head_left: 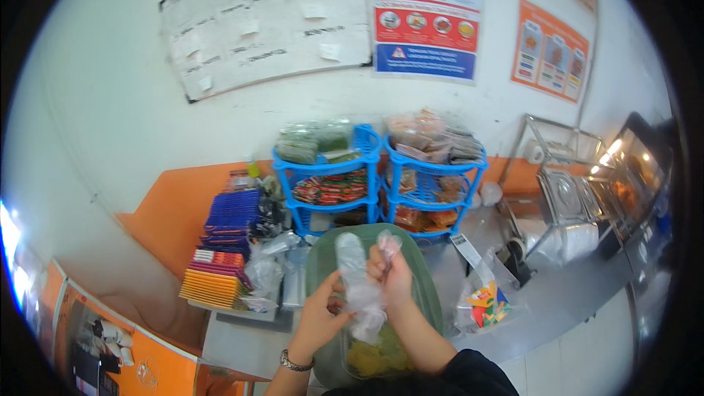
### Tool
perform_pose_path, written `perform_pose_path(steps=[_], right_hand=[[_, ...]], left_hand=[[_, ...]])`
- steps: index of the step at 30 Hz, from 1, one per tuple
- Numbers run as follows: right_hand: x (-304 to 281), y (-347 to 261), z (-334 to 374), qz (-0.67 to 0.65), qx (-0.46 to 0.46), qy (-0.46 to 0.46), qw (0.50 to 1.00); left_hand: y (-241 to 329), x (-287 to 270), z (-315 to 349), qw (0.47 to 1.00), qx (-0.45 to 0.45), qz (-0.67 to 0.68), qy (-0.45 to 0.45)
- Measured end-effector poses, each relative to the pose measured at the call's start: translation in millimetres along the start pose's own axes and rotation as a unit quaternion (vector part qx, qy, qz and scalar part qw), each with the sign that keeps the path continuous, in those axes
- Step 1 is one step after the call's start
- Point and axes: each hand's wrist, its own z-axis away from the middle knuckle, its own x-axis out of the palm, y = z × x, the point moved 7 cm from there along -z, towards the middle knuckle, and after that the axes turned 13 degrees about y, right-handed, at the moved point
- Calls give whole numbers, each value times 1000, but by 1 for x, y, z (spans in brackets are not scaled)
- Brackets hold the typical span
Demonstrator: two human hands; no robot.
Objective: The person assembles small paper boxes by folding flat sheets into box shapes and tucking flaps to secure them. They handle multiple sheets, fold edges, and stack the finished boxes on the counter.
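A narrow, see-through plastic bag (359, 279) stands up between my hands, crumpled at its lower end. My left hand (323, 306) pinches its lower left side between thumb and fingers. Beside the bag, my right hand (392, 275) is closed in a fist; a bit of clear plastic shows at its top, and I cannot make out what it is. Both hands are above a large green tub (427, 297) with yellowish pieces (378, 359) at its near end, seen partly through something clear.
Blue tiered racks (328, 169) with packed goods stand against the wall. On the left are stacked blue, red and yellow packets (216, 275) and loose plastic bags (265, 271). A clear bag with colourful contents (488, 304) lies on the metal counter (546, 301), near a metal rack (565, 191).
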Motion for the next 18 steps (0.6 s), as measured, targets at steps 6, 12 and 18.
perform_pose_path(steps=[6, 12, 18], right_hand=[[11, -22, 85, 486, -393, -221, 749], [-35, -147, 108, 569, -365, -233, 699], [-105, -283, 127, 547, -347, -150, 747]], left_hand=[[-43, 34, 0, 964, -13, 237, 119], [8, 123, 28, 931, -109, 347, -18], [63, 230, 68, 964, 137, -228, -4]])
